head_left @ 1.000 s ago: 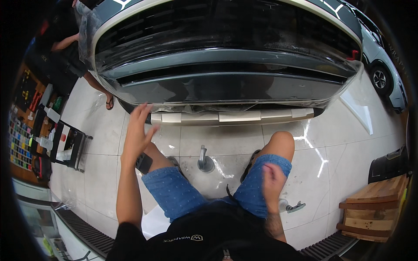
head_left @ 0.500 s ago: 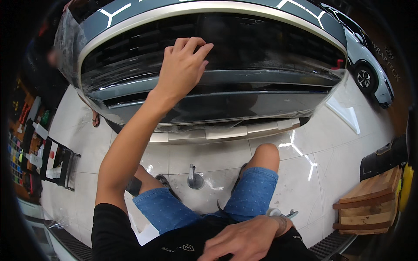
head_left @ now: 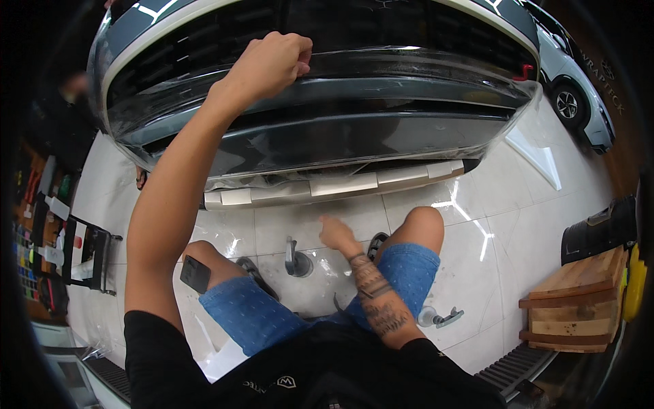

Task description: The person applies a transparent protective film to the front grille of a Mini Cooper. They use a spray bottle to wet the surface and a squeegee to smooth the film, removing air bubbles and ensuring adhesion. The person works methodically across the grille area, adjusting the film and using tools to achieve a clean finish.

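Note:
Clear film (head_left: 470, 78) drapes over the front bumper (head_left: 354, 140) of a grey car, wrinkled and loose along its edges. My left hand (head_left: 272, 65) is closed at the lower part of the dark grille (head_left: 381, 24), its fingers curled on the film, whose shiny edge runs right from them. Low over the floor, between my knees and the bumper, my right hand (head_left: 338, 233) is smeared by motion, so its fingers cannot be read. Below it stands a grey fitting with a round base and upright handle (head_left: 298, 262). A dark flat pad (head_left: 196, 274) rests against my left knee.
A second grey fitting (head_left: 439, 317) lies by my right thigh. Wooden steps (head_left: 572, 303) stand at right, a black cart (head_left: 88, 255) at left. A red piece (head_left: 524, 72) sits at the grille's right end. Another car (head_left: 579, 95) is parked far right.
My left hand has curled tighter and moved slightly left. My right hand has swung from my belly forward over the floor. The view has shifted, so the bumper sits higher.

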Available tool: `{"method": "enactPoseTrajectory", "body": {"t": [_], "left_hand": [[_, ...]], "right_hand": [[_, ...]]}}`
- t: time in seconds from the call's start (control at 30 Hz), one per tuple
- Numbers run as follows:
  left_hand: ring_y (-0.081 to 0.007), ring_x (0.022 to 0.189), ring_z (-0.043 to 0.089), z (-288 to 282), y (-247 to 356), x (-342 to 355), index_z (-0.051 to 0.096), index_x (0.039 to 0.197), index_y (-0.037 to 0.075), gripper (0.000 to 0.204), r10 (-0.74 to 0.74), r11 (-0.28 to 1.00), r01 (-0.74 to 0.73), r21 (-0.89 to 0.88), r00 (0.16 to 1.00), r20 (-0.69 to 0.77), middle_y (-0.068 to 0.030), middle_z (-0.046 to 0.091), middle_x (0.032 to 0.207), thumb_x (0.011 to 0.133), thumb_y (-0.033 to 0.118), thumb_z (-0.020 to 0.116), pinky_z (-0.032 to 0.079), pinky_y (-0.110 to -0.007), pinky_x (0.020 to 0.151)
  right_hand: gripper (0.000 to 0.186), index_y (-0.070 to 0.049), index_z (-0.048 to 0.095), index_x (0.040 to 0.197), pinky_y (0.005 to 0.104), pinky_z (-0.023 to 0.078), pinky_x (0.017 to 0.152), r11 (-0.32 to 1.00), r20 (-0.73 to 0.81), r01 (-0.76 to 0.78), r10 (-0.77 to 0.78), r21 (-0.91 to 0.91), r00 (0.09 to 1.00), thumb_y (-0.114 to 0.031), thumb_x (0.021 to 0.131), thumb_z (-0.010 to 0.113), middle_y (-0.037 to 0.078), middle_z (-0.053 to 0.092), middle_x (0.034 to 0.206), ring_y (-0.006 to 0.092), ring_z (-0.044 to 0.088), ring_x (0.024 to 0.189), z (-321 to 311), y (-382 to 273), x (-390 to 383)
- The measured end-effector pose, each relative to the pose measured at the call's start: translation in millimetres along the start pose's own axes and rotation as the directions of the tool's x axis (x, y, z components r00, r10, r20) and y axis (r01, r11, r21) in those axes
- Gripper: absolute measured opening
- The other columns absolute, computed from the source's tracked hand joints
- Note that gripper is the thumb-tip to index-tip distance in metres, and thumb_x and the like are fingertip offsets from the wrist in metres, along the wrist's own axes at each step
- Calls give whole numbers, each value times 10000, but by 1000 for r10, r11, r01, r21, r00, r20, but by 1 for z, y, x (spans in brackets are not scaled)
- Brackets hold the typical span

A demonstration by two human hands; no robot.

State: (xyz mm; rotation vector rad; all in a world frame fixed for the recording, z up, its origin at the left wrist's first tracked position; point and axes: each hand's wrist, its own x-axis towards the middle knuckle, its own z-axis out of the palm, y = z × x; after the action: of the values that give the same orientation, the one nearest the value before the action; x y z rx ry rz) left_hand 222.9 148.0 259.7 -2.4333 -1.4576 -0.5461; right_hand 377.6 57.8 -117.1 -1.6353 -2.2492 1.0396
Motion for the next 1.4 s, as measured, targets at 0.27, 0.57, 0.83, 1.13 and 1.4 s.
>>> {"method": "enactPoseTrajectory", "body": {"t": [0.27,0.57,0.83,1.13,1.4], "left_hand": [[-205,700,687,-16,-4,9,594,806,-31,90,-132,936,198,-292,965,228,-129,682,711,877,20,616,534,-326,653],[-277,817,700,-14,-4,0,667,886,17,90,-76,992,93,-90,981,181,-127,709,810,847,97,681,532,-382,761],[-316,869,702,-30,-9,6,692,964,13,133,-83,996,90,-20,969,231,-175,713,888,847,76,694,555,-400,808],[-331,765,686,2,-6,-3,669,864,80,56,-23,998,25,59,999,-49,-132,697,768,818,67,640,449,-478,775],[-315,658,673,3,8,-10,695,717,76,76,-122,992,121,-22,989,-83,-129,667,664,746,18,656,360,-456,812]], "right_hand": [[1382,-143,-9,1566,505,461,985,967,-47,213,-209,142,977,-239,558,931,280,511,1306,430,525,1196,149,19,26],[1273,-142,9,1559,543,439,984,943,308,329,-329,56,892,-280,643,882,246,598,1211,416,574,1155,175,-39,19],[1037,-86,17,1548,500,519,834,902,224,422,-431,89,874,-200,802,728,253,677,987,423,661,916,221,-74,27],[1128,-73,-2,1544,501,501,866,948,312,318,-297,-19,903,-271,751,775,239,695,962,434,666,899,224,-65,21],[861,9,257,1482,447,524,771,899,-320,225,-101,376,942,-145,766,709,293,664,990,456,656,885,162,9,17]]}}
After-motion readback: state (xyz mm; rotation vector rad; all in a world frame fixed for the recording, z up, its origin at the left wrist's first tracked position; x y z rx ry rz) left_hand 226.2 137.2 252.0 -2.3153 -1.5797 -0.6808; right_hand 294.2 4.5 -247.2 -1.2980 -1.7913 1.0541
